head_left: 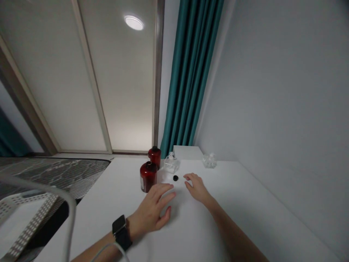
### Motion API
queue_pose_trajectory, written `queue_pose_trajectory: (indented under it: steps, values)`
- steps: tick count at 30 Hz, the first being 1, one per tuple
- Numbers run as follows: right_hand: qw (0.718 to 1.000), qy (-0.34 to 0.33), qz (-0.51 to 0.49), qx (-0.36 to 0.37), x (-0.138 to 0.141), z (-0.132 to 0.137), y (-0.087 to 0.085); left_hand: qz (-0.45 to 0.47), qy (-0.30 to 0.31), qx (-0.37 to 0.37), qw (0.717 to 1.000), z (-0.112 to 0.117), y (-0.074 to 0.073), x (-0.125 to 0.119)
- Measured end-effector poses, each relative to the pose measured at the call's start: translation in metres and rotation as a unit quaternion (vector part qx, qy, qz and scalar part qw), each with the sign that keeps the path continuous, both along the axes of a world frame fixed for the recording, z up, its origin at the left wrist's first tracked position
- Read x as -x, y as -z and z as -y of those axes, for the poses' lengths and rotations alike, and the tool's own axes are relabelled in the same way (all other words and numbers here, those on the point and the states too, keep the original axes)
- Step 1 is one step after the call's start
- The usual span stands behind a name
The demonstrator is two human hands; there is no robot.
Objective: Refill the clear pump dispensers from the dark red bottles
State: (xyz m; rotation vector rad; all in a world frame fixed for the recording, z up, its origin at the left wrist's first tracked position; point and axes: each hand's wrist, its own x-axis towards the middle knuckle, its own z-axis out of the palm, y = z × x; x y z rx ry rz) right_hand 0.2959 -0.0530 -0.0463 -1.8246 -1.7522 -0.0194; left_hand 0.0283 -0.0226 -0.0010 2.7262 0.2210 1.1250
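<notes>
My left hand (152, 213) hovers low over the white table (245, 203) with its fingers spread and nothing in it; a dark smartwatch (121, 231) is on that wrist. It reaches toward a dark red bottle (148, 176) without a cap. My right hand (196, 188) rests on the table with fingers stretched out, just right of a small black cap (175, 178). A second dark red bottle (154, 155) with a black cap stands behind the first.
Two clear glass bottles (171, 163) (209, 160) stand at the back of the table near a white box (187, 152). A teal curtain (191, 80) hangs behind. A white perforated basket (24, 214) sits at the lower left beside a marbled dark surface.
</notes>
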Motion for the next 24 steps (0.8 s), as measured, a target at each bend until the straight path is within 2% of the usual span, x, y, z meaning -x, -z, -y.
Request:
queue_pose_trajectory:
  steps: [3, 6, 9, 13, 18, 24]
  values:
    - [1.0, 0.015, -0.016, -0.001, -0.019, 0.006, 0.004, -0.015, 0.029, 0.028, 0.999, -0.001, -0.018, -0.045]
    - [0.999, 0.047, -0.02, -0.006, -0.038, 0.013, 0.004, -0.035, 0.009, 0.107, 0.994, -0.017, -0.029, -0.107]
    - [0.995, 0.097, -0.004, -0.006, -0.057, 0.024, 0.002, -0.033, -0.035, 0.175, 0.983, -0.039, -0.021, -0.173]
    - [0.985, 0.173, 0.019, 0.009, -0.075, 0.035, 0.004, -0.044, -0.032, 0.193, 0.98, -0.066, 0.0, -0.242]
    - [0.975, 0.221, 0.031, 0.027, -0.079, 0.034, 0.01, -0.06, -0.036, 0.214, 0.974, -0.094, 0.015, -0.296]
    - [0.97, 0.238, 0.036, 0.038, -0.076, 0.031, 0.008, -0.078, -0.055, 0.247, 0.964, -0.11, 0.029, -0.329]
